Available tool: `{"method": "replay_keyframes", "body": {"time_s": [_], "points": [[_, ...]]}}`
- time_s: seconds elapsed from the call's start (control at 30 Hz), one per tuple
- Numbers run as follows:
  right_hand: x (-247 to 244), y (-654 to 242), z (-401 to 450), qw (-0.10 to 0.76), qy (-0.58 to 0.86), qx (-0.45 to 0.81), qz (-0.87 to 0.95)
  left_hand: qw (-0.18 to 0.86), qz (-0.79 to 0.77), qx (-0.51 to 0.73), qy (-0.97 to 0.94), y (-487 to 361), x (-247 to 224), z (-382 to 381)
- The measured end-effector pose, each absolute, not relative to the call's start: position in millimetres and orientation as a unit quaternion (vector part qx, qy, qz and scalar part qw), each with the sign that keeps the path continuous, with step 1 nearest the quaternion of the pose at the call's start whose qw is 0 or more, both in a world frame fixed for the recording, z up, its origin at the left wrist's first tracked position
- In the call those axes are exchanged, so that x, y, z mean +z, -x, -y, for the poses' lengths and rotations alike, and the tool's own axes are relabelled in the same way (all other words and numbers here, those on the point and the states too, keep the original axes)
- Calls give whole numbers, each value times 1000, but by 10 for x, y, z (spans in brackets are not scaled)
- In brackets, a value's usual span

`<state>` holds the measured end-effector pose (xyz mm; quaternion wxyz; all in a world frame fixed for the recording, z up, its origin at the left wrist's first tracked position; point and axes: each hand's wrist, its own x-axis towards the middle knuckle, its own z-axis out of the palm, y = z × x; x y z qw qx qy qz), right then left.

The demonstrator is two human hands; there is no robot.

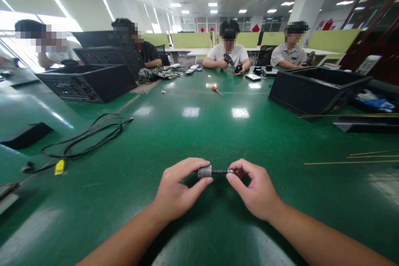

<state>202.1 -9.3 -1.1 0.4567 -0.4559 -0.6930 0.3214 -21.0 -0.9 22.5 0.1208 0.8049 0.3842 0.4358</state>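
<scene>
Both my hands are out in front of me above the green tabletop, holding a small slim part between them. My left hand [183, 187] pinches a short grey metal cylinder [205, 172] between thumb and fingers. From its right side runs a thin dark shaft [220, 171], level and pointing to my right hand [257, 187]. That hand grips the far end, where a silvery collar [230, 171] and a reddish-brown piece [239, 172] show. Fingers cover much of this end, so I cannot tell its exact kind.
An orange-handled screwdriver [215, 89] lies farther back. A coiled black cable [90, 137] with a yellow tag [59, 167] is at left. Black computer cases stand left [90, 79] and right [311, 91]. Thin brass-coloured rods [349, 163] lie at right. Several people sit around the table.
</scene>
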Motion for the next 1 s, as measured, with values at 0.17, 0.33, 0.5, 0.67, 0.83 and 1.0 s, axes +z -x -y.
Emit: {"method": "replay_keyframes", "body": {"time_s": [0.17,0.33,0.5,0.67,0.83,1.0], "points": [[-17,-2020,89,457,458,326,689,118,-388,431,-806,215,226,7],[-15,-2016,87,460,457,325,689,117,-392,429,-806,217,221,2],[-20,-2020,78,457,458,323,690,117,-399,424,-805,215,232,3],[-28,-2026,73,456,460,324,690,119,-396,423,-806,221,237,-1],[-21,-2028,75,456,458,324,691,122,-385,424,-810,236,224,-20],[-21,-2030,71,456,463,329,686,120,-388,429,-807,242,214,-24]]}}
